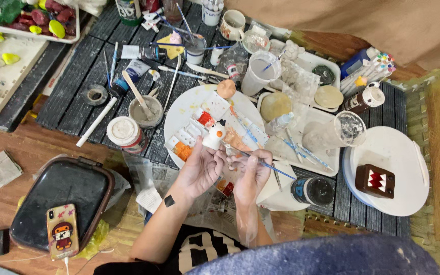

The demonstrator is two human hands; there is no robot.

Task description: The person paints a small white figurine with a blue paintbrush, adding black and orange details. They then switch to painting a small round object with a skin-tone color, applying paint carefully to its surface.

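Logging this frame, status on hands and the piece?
Left hand shut on small white figurine. Right hand shut on thin blue brush, tip toward figurine. Paint palette directly beneath; nothing between.

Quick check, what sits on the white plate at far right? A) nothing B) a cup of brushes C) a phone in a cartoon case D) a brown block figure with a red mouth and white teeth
D: the brown block figure with a red mouth and jagged white teeth rests on the white plate; nothing else is on that plate.
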